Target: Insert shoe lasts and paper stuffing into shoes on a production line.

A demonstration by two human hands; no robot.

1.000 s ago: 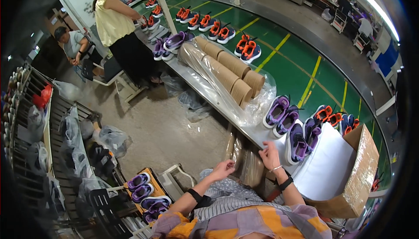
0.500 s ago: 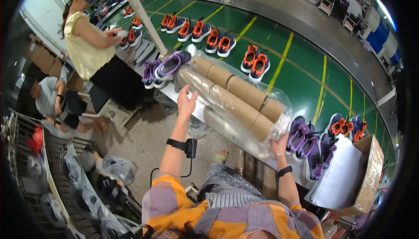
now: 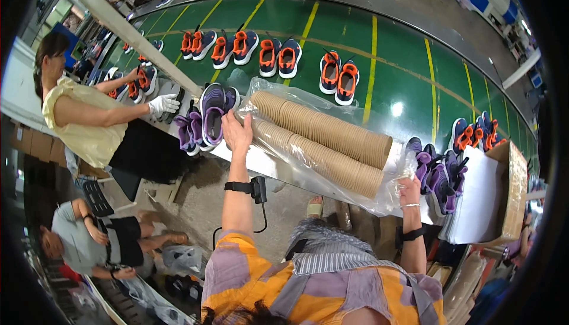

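Two long stacks of ribbed brown paper pieces (image 3: pixel 323 124) lie side by side in a clear plastic bag (image 3: pixel 332 191) along the near edge of the line. At the bag's right end, my right hand (image 3: pixel 409 191) is closed on the gathered plastic. My left hand (image 3: pixel 238 132) rests at the other end, fingers stretched out and apart, next to a purple sneaker (image 3: pixel 212 114). Whether its fingertips touch that sneaker I cannot tell. More purple sneakers (image 3: pixel 188 129) stand to the left, and another purple group (image 3: pixel 441 177) is just beyond my right hand.
Pairs of navy-and-orange sneakers (image 3: pixel 278 58) stand on the green conveyor belt (image 3: pixel 403 96). White paper sheets (image 3: pixel 474 200) lean in a cardboard box (image 3: pixel 511 191) at right. A co-worker in yellow (image 3: pixel 89 111) stands at left, a white-gloved hand over grey insoles. Another person (image 3: pixel 89 236) sits behind.
My left hand has moved up to the bag's left end beside the purple sneaker, which now stands more upright. My right hand keeps the plastic. The stacks look more even, without gaps.
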